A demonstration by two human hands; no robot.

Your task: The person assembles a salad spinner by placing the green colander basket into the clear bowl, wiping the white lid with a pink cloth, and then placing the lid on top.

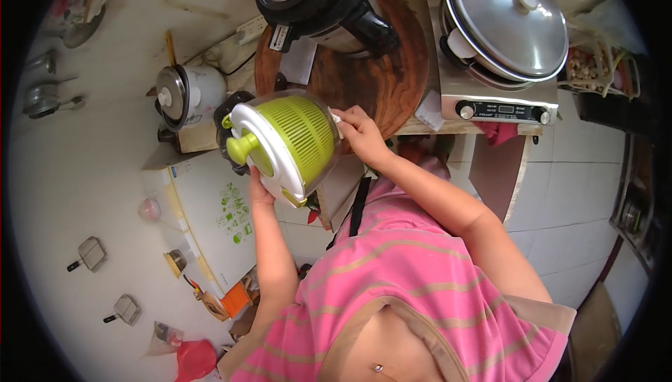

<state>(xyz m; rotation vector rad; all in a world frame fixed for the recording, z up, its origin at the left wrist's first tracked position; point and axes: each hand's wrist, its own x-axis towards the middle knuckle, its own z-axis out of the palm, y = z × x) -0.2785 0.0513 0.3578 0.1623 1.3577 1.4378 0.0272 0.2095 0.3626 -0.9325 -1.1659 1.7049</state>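
A salad spinner point(297, 137) is tipped on its side in front of me, its clear bowl around a lime-green slotted basket. Its white lid point(278, 154) with a green knob point(241, 147) faces left. From below, my left hand point(260, 189) grips the lid's edge, the fingers partly hidden behind it. My right hand point(362, 133) is at the bowl's bottom on the right side. Its fingers are bunched on a small white piece, perhaps cloth or tissue, pressed against the bowl.
Behind the spinner, a round wooden board point(402, 53) bears a black appliance point(318, 4). A lidded steel pan point(507, 15) sits on a cooker point(490, 102) at the right. A small pot point(199, 92) stands left; below it is a white cabinet point(210, 207).
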